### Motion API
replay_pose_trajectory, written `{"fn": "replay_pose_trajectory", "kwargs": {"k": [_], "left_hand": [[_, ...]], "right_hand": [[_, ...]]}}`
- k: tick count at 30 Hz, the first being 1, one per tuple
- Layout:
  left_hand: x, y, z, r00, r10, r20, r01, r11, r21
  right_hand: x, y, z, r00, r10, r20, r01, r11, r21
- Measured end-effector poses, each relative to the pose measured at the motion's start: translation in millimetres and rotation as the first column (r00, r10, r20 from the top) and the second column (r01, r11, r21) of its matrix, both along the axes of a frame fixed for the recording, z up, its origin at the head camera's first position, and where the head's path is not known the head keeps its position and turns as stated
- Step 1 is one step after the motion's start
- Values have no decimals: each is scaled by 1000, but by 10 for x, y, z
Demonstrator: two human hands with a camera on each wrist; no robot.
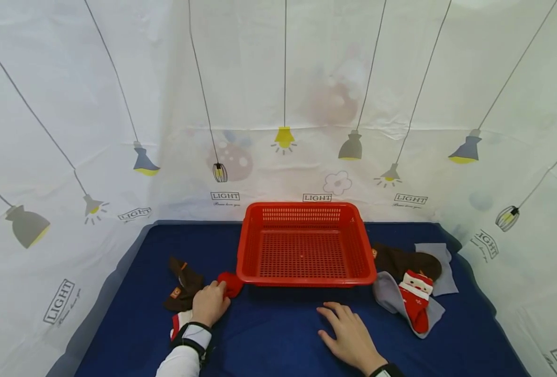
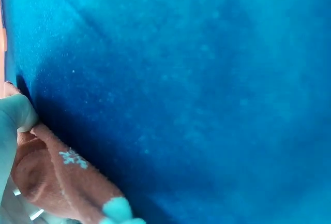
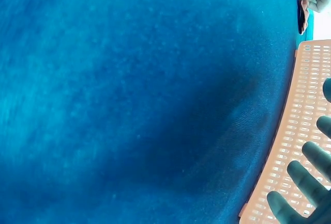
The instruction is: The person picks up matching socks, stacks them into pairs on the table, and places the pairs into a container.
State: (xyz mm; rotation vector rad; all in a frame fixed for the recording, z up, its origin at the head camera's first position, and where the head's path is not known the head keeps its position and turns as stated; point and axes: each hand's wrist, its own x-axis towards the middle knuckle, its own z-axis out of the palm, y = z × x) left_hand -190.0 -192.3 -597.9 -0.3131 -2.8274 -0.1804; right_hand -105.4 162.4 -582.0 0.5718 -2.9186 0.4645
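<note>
My left hand (image 1: 210,303) pinches a red sock (image 1: 232,284) just left of the red basket (image 1: 307,281). Seen from the left wrist, this sock (image 2: 67,177) has a pale snowflake pattern and bunches up by the thumb. Brown socks (image 1: 189,280) with small orange patches lie beyond the left hand, and a red-and-white sock (image 1: 180,320) is partly hidden by the wrist. In front of the basket hovers my right hand (image 1: 351,337), fingers spread and holding nothing. The right wrist view also shows its fingers (image 3: 305,180) before the basket wall.
Right of the basket, a red sock with a face (image 1: 417,298) lies on a grey sock (image 1: 389,293). Beside them are a brown sock (image 1: 405,262) and another grey piece (image 1: 441,269). A white printed sheet (image 1: 278,68) surrounds the blue table (image 1: 278,335) at the back and sides.
</note>
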Motion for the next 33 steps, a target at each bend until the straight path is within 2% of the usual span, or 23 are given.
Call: {"fn": "replay_pose_trajectory", "kwargs": {"k": [5,10,15,20,33], "left_hand": [[72,42,11,999,-25,-46,25,1000,-3],[135,78,-16,990,-84,-111,83,996,-14],[196,115,-27,981,-137,-140,134,990,-32],[253,199,6,978,-168,-127,163,985,-49],[371,568,74,964,-259,-61,255,964,-71]], "right_hand": [[-9,12,-8,1000,-5,-3,5,1000,3],[-8,12,-7,1000,-11,-9,11,1000,3],[-3,12,-6,1000,-15,-9,15,1000,11],[-3,15,-16,1000,-12,-12,12,1000,3],[-6,21,-19,999,0,-49,0,1000,-5]]}}
